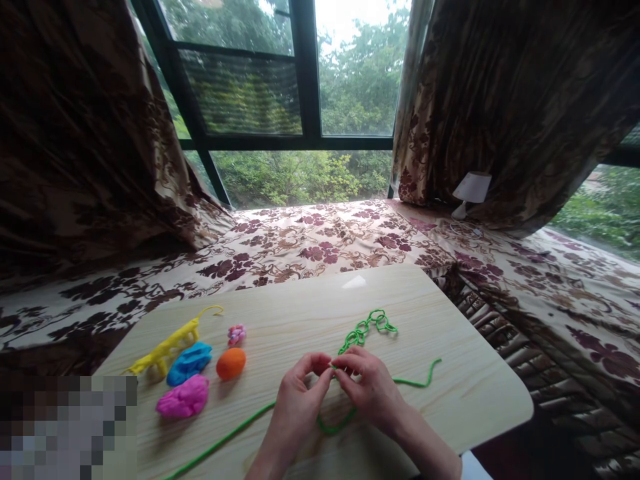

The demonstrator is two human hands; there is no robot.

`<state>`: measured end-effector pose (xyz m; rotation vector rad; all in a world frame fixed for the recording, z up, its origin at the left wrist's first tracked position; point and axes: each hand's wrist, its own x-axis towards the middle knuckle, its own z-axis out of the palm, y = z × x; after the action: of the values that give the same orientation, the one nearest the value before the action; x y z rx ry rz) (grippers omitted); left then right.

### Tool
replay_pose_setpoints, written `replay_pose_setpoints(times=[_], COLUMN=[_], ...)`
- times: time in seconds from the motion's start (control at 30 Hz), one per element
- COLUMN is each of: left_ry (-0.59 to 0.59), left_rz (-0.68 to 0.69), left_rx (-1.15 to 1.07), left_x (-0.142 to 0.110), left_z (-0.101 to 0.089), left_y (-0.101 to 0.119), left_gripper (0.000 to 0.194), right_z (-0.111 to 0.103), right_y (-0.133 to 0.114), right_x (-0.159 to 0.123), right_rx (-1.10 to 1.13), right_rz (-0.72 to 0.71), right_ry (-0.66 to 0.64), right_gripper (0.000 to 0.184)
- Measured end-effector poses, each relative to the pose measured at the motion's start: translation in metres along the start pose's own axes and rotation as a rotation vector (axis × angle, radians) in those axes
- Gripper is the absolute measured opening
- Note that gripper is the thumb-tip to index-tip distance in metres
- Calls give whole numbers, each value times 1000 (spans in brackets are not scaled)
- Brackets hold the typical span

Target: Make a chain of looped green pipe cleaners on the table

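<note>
My left hand (pixel 296 400) and my right hand (pixel 373 388) meet fingertip to fingertip over the table, both closed in a pinch on a thin green clay strand (pixel 336 427). Part of the strand hangs in a loop below the fingers. Just beyond them lies a chain of green clay rings (pixel 362 331), its near end close to my fingertips. One long green length (pixel 225 436) runs from beside my left hand toward the front left. A shorter green piece (pixel 417 384) sticks out right of my right hand. My fingers cover the exact pinch point.
Left on the wooden table (pixel 295 300) lie a yellow comb-like clay piece (pixel 167 347), a blue lump (pixel 190 363), a pink lump (pixel 183 397), an orange ball (pixel 231 364) and a small pink-purple cluster (pixel 237 335). Behind are a flowered cloth ledge (pixel 320 230) and a white lamp (pixel 473 187).
</note>
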<state>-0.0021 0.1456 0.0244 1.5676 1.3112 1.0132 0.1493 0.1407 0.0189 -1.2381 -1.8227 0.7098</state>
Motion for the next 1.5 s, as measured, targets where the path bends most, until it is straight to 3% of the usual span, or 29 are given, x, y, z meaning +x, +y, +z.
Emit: replay_pose_setpoints(times=[0.2, 0.47, 0.6, 0.8, 0.97, 1.17, 1.37, 1.5], left_ry=[40, -8, 26, 26, 71, 91, 9, 82], left_rz=[68, 216, 233, 317, 365, 370, 404, 423], left_rx=[150, 407, 496, 653, 707, 758, 805, 812], left_x=[-1, -2, -2, -9, -19, -20, -14, 5], left_z=[-1, -3, -5, -6, -9, -4, -1, -5], left_y=[0, 3, -1, -12, -14, -10, -10, 2], left_gripper=[19, 17, 14, 15, 23, 18, 18, 20], right_z=[-1, -2, -6, -17, -24, -15, -28, -50], right_y=[2, 1, -1, 7, 16, 13, 13, 26], right_x=[0, -2, -3, -5, -8, -16, -1, 35], right_rx=[-88, -176, -147, -123, -126, -120, -376, -625], right_rz=[-40, -58, -59, -13, 4, 19, -37, -80], right_ry=[16, 28, -9, 62, 70, 16, -82, -168], right_gripper=[13, 16, 19, 24, 23, 21, 26, 42])
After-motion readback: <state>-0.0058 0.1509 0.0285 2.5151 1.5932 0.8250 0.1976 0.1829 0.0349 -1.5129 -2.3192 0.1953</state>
